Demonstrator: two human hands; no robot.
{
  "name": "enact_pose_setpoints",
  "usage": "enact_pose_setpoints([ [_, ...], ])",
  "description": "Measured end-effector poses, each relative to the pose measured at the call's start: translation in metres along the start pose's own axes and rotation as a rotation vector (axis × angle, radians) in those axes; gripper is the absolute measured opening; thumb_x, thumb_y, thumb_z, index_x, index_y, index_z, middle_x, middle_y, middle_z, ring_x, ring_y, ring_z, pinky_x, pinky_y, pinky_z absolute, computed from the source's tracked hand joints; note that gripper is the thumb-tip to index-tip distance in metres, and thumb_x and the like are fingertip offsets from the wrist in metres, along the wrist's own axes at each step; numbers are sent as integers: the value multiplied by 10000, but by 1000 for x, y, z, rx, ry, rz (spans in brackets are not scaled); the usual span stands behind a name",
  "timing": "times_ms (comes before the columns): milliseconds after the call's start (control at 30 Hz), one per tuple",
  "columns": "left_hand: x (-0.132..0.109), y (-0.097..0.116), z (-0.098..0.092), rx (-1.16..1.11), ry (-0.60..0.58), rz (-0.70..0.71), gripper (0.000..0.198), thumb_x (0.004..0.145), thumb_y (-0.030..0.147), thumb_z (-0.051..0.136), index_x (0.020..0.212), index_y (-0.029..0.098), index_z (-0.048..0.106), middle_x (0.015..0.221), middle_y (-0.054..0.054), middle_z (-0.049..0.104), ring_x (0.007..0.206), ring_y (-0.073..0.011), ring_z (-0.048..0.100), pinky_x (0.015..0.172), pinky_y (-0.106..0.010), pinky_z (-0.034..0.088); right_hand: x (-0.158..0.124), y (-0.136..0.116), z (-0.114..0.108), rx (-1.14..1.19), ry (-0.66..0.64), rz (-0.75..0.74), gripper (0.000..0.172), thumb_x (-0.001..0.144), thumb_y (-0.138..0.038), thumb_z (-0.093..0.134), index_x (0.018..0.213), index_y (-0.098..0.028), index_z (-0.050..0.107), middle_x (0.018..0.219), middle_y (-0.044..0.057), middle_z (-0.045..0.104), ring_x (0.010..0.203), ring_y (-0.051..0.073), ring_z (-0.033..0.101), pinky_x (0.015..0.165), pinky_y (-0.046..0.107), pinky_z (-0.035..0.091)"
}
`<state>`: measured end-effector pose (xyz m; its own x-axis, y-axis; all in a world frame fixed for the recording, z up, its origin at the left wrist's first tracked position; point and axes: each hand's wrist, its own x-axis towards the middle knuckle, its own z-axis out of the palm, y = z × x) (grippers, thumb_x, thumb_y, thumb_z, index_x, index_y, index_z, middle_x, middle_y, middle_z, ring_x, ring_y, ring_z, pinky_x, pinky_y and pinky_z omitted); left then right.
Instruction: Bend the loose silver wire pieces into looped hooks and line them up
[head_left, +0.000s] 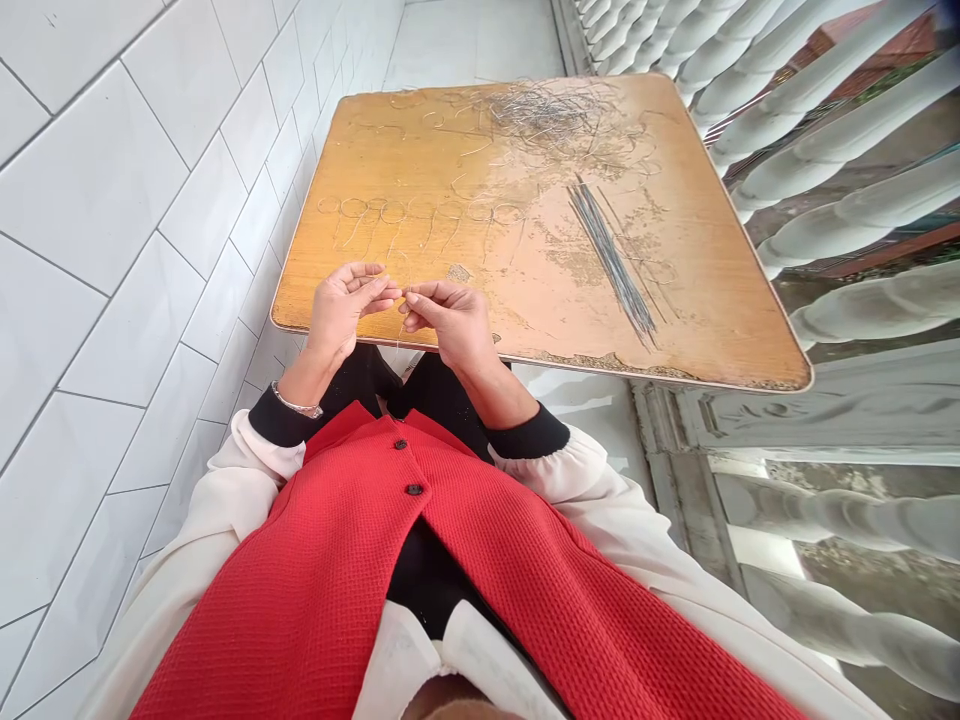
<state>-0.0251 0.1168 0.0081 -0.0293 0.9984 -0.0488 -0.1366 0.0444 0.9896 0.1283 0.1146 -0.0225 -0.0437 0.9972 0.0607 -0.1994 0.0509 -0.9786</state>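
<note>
My left hand [351, 303] and my right hand [448, 318] meet fingertip to fingertip over the near edge of the wooden table [555, 310]. Both are closed in a pinch on one thin wire [399, 335]; its end hangs below the fingers, and a faint loop seems to rise above them. Just beyond my hands lies a row of wires with looped heads and straight tails [427, 215]. How the wire is bent between my fingertips is too small to make out.
A tangled heap of thin wire [544, 112] lies at the table's far side. A bundle of straight grey wires [613, 262] rests right of the middle. White tiled wall [97, 190] stands on the left, a white balustrade [832, 215] on the right. The table's front edge is chipped.
</note>
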Motion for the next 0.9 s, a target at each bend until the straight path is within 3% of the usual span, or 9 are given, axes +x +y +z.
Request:
enact_pose_setpoints([
  [100, -1, 3, -7, 55, -42, -18, 273, 891, 351, 772, 1062, 180, 644, 968, -41, 791, 751, -97, 764, 678, -172, 577, 1, -2, -4, -2, 8, 10, 332, 676, -451, 885, 772, -180, 720, 678, -6, 701, 522, 77, 588, 543, 217, 538],
  [233, 1, 8, -19, 110, 22, 19, 297, 928, 447, 716, 1082, 202, 650, 1003, -45, 785, 684, -80, 738, 603, -159, 545, 3, -4, -9, 25, 23, 25, 320, 649, -415, 891, 771, -171, 722, 673, -5, 697, 507, 65, 570, 530, 201, 516],
  [600, 3, 14, -10, 137, -46, -12, 90, 945, 249, 680, 898, 173, 689, 810, -12, 759, 598, -62, 668, 573, -176, 518, 1, -5, -9, 19, -18, 83, 307, 654, -403, 890, 745, -179, 701, 663, -6, 683, 504, 71, 544, 518, 204, 483],
  [800, 8, 12, -10, 193, -58, -9, 111, 952, 225, 658, 861, 166, 686, 770, -13, 740, 589, -70, 659, 577, -190, 513, 3, -1, -9, 52, -10, 105, 251, 657, -334, 885, 741, -167, 717, 651, 0, 688, 502, 69, 543, 509, 195, 467],
  [900, 18, 8, -17, 346, -27, 120, 113, 939, 284, 687, 947, 173, 704, 879, -44, 761, 727, -106, 708, 640, -206, 542, 3, -1, -8, 61, -12, 108, 219, 658, -301, 881, 728, -164, 725, 622, -12, 679, 481, 61, 527, 487, 185, 450],
])
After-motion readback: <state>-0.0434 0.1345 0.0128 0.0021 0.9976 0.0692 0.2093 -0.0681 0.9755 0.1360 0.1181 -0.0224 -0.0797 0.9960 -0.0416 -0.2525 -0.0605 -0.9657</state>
